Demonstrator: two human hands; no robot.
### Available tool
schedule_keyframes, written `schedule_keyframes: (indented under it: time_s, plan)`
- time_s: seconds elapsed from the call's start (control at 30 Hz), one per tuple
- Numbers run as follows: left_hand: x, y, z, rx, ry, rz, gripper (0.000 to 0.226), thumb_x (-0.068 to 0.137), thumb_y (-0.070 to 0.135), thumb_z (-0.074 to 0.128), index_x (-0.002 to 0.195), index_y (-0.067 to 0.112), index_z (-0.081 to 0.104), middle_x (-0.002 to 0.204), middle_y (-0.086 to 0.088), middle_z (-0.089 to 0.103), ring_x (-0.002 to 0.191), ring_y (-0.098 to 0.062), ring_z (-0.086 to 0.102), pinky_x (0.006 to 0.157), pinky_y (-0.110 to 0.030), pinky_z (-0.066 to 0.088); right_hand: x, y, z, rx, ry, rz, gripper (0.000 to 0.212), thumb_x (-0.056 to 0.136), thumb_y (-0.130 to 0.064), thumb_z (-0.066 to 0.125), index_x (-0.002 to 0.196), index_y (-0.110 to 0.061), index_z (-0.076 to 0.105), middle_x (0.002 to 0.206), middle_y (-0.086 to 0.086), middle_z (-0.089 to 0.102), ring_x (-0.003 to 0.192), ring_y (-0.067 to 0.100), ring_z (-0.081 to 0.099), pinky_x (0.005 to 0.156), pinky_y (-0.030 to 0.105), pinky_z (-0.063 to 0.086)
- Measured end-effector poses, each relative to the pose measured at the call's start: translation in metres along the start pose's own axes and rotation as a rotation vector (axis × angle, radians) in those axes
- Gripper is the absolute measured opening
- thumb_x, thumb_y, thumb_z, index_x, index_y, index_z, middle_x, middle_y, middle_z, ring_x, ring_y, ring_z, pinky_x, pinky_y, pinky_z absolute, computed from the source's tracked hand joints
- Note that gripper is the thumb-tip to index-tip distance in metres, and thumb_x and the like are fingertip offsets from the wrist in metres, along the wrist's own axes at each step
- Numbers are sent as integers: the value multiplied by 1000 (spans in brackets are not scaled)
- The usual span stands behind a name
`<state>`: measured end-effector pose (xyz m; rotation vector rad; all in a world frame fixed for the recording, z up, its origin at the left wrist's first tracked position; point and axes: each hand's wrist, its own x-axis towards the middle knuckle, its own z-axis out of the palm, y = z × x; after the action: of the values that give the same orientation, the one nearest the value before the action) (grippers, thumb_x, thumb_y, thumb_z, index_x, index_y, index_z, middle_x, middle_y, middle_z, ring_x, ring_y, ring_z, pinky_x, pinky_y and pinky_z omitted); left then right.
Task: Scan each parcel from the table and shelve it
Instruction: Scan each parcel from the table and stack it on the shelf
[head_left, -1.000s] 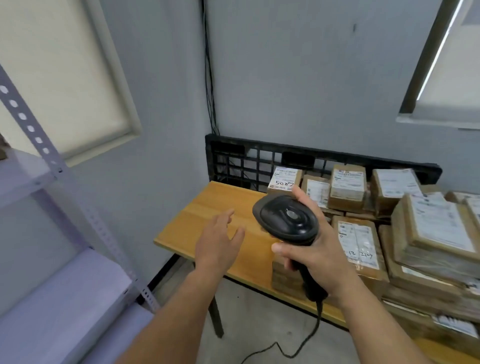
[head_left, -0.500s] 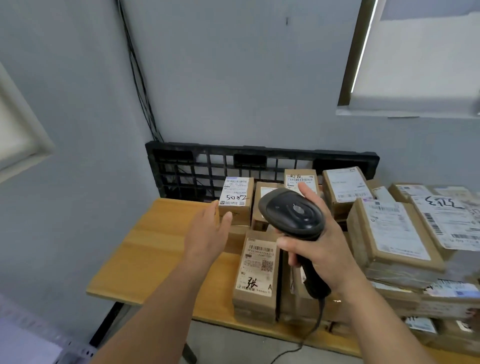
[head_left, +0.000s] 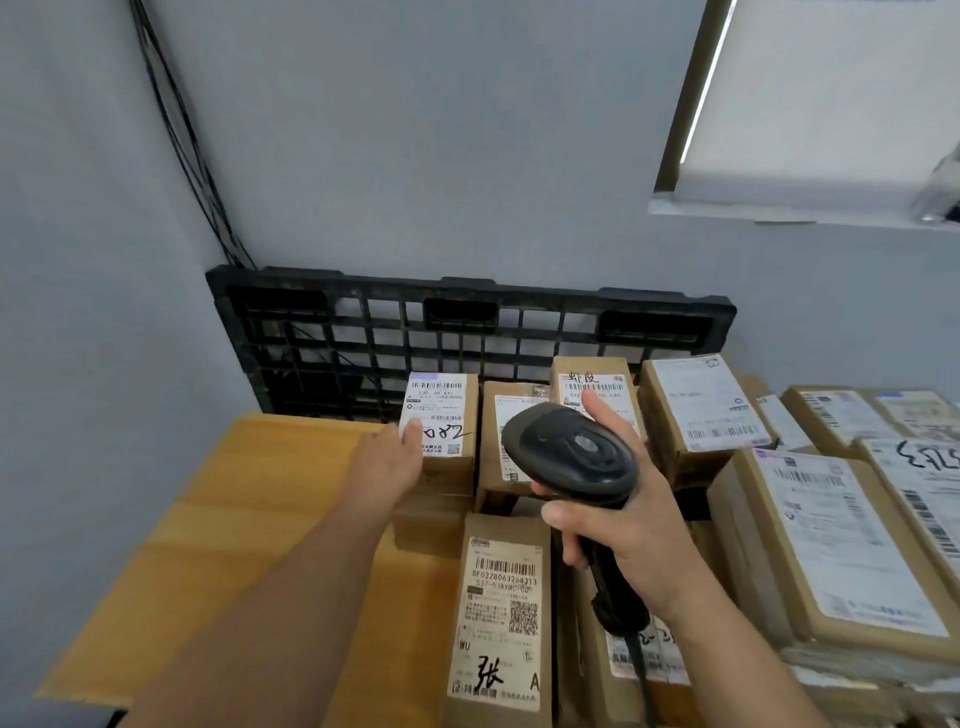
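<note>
Several brown cardboard parcels with white labels cover the right part of a wooden table (head_left: 218, 530). My left hand (head_left: 387, 465) reaches forward, its fingertips touching the label of a small upright parcel (head_left: 447, 415) marked with handwritten digits, at the back left of the pile. My right hand (head_left: 618, 525) grips the handle of a black barcode scanner (head_left: 571, 454), held over the parcels with its head pointing away from me. A tall parcel (head_left: 501, 608) with a barcode and QR code lies just below the scanner.
A black plastic pallet (head_left: 467, 332) leans upright against the grey wall behind the table. Black cables (head_left: 192, 156) run down the wall corner. A larger stack of flat parcels (head_left: 831, 545) fills the right side. The scanner's cord (head_left: 641, 680) hangs down near the table's front.
The view has swung right, away from the shelf, and closer to the table. My left hand has moved forward from above the bare wood to the labelled parcel. The scanner stays in my right hand.
</note>
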<state>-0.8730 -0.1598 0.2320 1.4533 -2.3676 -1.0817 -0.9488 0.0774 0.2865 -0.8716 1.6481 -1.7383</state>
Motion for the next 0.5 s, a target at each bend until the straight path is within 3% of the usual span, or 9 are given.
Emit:
schedule_keyframes:
  time_s: [0.2,0.4,0.5]
  plan:
    - [-4,10,1,-353,-36,32,39,98,38,50,131,20,43,111,-2,58,89,-12,56,63,-25,43,6,7,-6,64,32,35,94,64,-4,75,137,-48,37,103,17,71,47,22,56,47,30,51]
    - [-10,12,-9,-427,-137,-19,42,94,36,56,131,29,36,117,-4,58,90,-10,56,67,-28,43,4,5,-8,75,40,43,97,63,-4,76,141,-47,35,105,17,70,47,24,55,47,32,51]
    - [-18,8,-17,-438,-191,-29,65,89,23,63,142,28,26,119,-6,56,91,-15,59,66,-28,44,0,1,-8,71,27,24,97,64,-5,76,140,-49,35,106,15,69,48,24,56,47,31,51]
